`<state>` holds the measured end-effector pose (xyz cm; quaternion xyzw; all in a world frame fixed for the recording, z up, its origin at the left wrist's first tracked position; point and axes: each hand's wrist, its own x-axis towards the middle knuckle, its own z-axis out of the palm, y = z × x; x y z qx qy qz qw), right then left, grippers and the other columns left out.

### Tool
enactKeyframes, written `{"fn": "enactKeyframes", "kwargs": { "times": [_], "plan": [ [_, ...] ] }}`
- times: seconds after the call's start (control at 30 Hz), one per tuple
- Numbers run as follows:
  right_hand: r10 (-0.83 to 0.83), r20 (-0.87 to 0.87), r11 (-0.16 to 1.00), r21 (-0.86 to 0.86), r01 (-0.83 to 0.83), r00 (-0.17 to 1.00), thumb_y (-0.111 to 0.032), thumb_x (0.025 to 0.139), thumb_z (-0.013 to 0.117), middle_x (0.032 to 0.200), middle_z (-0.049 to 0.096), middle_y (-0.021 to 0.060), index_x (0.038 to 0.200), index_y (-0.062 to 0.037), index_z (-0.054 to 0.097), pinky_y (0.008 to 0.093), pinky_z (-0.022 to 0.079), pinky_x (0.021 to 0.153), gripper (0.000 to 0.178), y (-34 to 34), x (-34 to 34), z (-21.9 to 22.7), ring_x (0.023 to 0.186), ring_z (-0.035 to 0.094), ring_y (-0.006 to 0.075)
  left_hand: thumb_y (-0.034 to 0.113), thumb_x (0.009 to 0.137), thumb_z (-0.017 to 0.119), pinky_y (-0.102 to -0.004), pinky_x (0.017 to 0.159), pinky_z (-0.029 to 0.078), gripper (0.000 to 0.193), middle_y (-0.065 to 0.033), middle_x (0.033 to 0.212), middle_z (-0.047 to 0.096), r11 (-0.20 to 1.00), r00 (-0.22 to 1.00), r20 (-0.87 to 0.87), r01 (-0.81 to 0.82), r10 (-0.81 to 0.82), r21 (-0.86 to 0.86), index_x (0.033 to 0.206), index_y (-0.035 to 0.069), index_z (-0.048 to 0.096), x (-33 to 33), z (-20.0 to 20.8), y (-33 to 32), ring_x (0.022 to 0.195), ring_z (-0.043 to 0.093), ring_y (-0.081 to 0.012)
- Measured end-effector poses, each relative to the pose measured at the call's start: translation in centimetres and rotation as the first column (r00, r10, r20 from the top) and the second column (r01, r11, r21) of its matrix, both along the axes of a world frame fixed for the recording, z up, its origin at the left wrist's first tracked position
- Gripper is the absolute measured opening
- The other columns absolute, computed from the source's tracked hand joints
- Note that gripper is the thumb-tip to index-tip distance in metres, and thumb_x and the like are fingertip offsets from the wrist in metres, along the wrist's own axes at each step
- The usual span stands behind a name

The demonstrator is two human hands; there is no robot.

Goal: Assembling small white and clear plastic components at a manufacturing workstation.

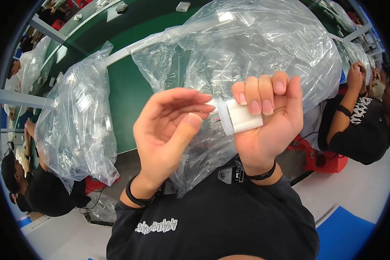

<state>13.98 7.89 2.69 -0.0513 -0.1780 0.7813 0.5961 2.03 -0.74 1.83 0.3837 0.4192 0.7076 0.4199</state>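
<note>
In front of my chest, my right hand (268,108) is closed around a small white plastic case (245,116), its fingers curled over the top. At the left end of the case is a pale translucent ring (225,117). A short bit of red and dark wire shows beside the ring. My left hand (171,125) is just left of the ring, fingers bent toward it and thumb apart from them. Nothing clear shows between those fingers; a whitish, see-through patch by the fingertips is hard to make out.
A large clear plastic bag (264,43) of pale parts lies on the green table (123,104) beyond my hands. Another filled bag (80,121) hangs at the left table edge. People sit on both sides, near red stools (323,158). A small white piece (183,6) lies farther back.
</note>
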Motion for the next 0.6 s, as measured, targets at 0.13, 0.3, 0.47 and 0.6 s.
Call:
{"fn": "enactKeyframes", "kwargs": {
  "times": [0.13,0.3,0.47,0.6],
  "plan": [
    [-0.008,-0.002,0.993,0.117,0.008,1.000,-0.037,0.099,0.023,0.052,0.039,0.0009,0.075,-0.0112,0.043,0.0350,0.039,0.060,0.040,0.0,-0.4,0.0,0.049,0.039,0.0146,-0.002,0.082,0.063,-0.0278,0.084,0.048,0.021,-0.0121,0.100,0.060,0.993,0.993,-0.022,0.114,-0.114,-0.037,0.100,-0.005,0.055,-0.5,0.1,1.0,0.092,0.059,-0.0150],
    [-0.080,0.040,0.967,0.247,0.068,0.996,-0.038,0.099,0.020,0.051,0.037,0.0008,0.077,-0.0110,0.042,0.0352,0.039,0.059,0.041,-0.5,-0.9,-0.2,0.048,0.038,0.0149,-0.001,0.082,0.064,-0.0252,0.082,0.047,0.013,-0.0082,0.095,0.060,0.985,0.991,0.054,0.124,-0.118,-0.117,0.093,-0.004,0.057,-0.7,0.2,0.8,0.089,0.057,-0.0110],
    [-0.194,0.116,0.904,0.408,0.131,0.974,-0.040,0.099,0.021,0.049,0.035,0.0008,0.076,-0.0102,0.038,0.0323,0.037,0.054,0.041,-2.3,-0.5,-0.2,0.045,0.034,0.0137,-0.002,0.081,0.063,-0.0263,0.082,0.045,0.009,-0.0070,0.096,0.056,0.977,0.977,0.022,0.214,-0.213,-0.005,0.090,-0.003,0.059,-0.6,-1.1,0.4,0.092,0.053,-0.0122],
    [-0.212,0.165,0.904,0.407,0.129,0.963,-0.041,0.099,0.022,0.049,0.034,0.0001,0.075,-0.0100,0.037,0.0296,0.036,0.053,0.041,-2.9,0.0,-0.6,0.044,0.033,0.0126,-0.005,0.079,0.063,-0.0265,0.080,0.042,0.008,-0.0099,0.100,0.056,0.985,0.983,-0.057,0.173,-0.173,0.006,0.087,-0.003,0.061,-0.1,-0.8,-0.1,0.091,0.052,-0.0137]
  ]
}}
